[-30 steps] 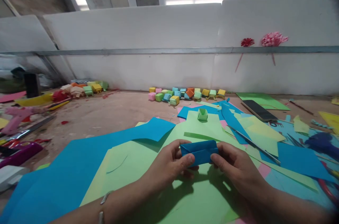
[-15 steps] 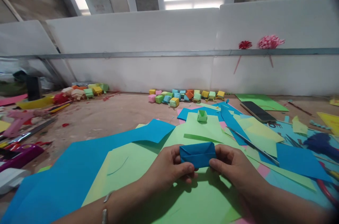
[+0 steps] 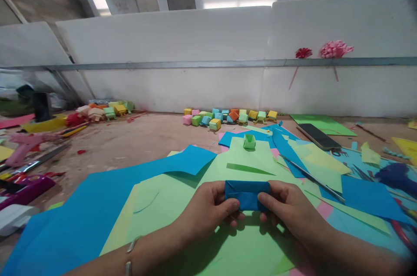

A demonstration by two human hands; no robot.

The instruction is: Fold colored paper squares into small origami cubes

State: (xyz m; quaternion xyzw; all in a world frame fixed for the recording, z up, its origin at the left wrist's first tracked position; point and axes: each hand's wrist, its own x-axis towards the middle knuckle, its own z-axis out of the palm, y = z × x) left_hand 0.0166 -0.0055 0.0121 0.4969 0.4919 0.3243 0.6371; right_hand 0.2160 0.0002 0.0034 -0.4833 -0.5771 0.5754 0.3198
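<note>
A small folded blue paper piece (image 3: 246, 193) is held low over a light green sheet (image 3: 182, 206). My left hand (image 3: 208, 211) pinches its left end with thumb and fingers closed. My right hand (image 3: 286, 208) pinches its right end the same way. A large blue sheet (image 3: 81, 215) lies under the green one to the left. A small green paper cube (image 3: 249, 141) stands on green paper just beyond my hands.
Several small coloured paper cubes (image 3: 228, 117) line the white wall; more (image 3: 104, 111) lie at the left. A phone (image 3: 317, 136) and a thin metal rod (image 3: 312, 178) lie right. Tools (image 3: 22, 180) clutter the left edge. Paper flowers (image 3: 335, 49) hang on the wall rail.
Both hands have squeezed the blue piece closer together and lowered it slightly; it looks narrower and more covered by my thumbs than before.
</note>
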